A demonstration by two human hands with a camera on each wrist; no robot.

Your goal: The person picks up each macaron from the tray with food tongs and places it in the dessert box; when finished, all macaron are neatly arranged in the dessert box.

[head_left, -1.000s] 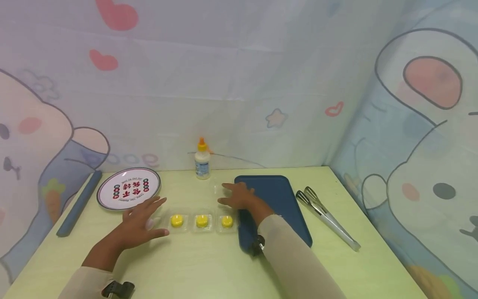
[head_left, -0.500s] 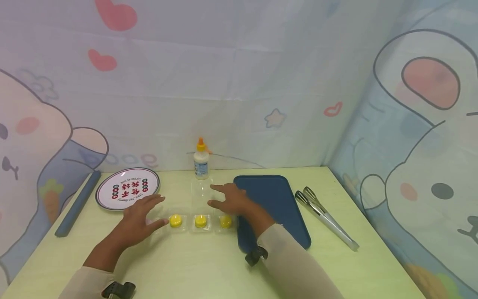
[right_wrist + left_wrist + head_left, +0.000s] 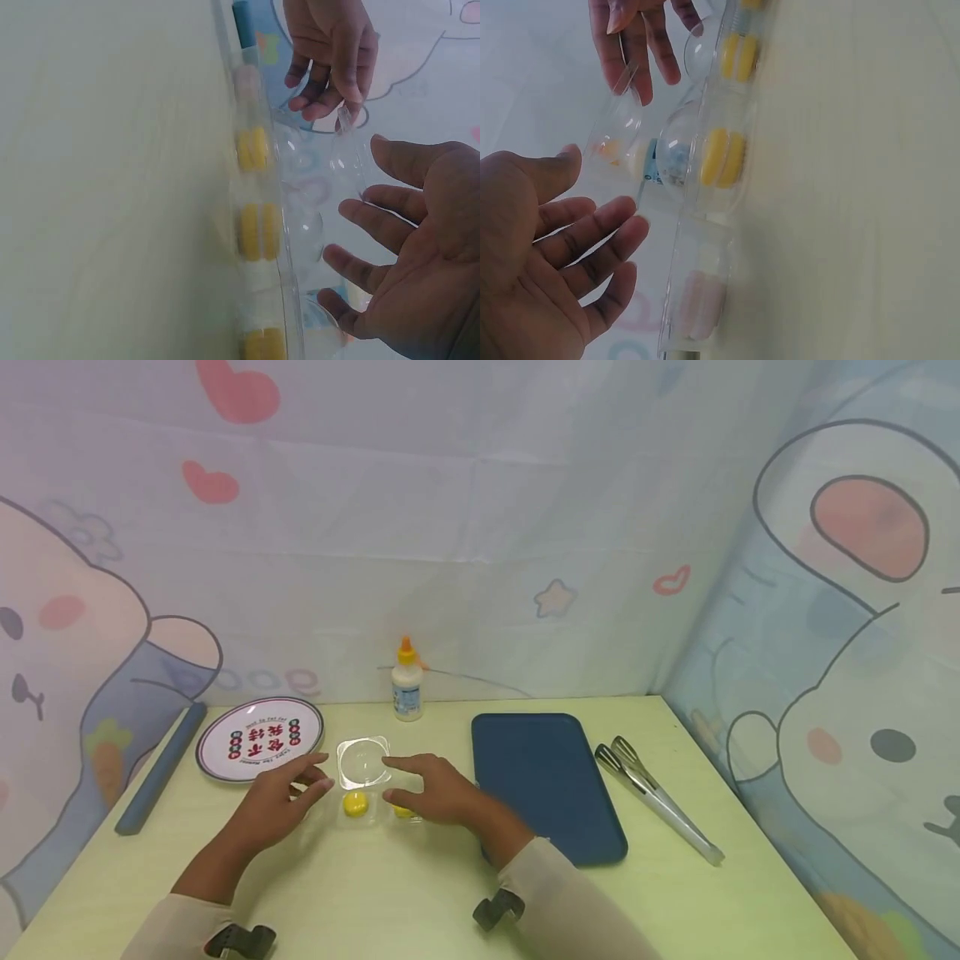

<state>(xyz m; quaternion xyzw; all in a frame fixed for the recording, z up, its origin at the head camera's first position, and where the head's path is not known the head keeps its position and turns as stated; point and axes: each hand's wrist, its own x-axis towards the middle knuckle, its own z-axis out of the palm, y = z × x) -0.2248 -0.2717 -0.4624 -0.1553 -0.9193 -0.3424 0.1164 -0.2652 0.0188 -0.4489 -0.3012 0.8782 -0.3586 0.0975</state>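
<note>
A clear domed plastic lid point(image 3: 363, 763) is in the air between my hands, over the row of clear plastic boxes. My right hand point(image 3: 438, 789) grips its right edge between thumb and forefinger. My left hand point(image 3: 273, 802) has its loosely bent fingertips close to the lid's left edge. Below, a yellow macaron point(image 3: 356, 804) sits in its box, with another yellow macaron point(image 3: 402, 812) partly covered by my right hand. A pink macaron point(image 3: 702, 304) in the left end box shows in the wrist views; from the head it is hidden. Clear domes point(image 3: 303, 231) rise above the yellow macarons.
A white plate point(image 3: 259, 739) with red writing lies at the back left, beside a blue-grey bar point(image 3: 161, 768). A glue-type bottle point(image 3: 407, 681) stands at the back. To the right are a dark blue tray point(image 3: 547, 777) and metal tongs point(image 3: 660, 800).
My right hand has carried the clear lid leftward, from beside the blue tray to near my left hand. The fingers of my left hand have drawn closer together.
</note>
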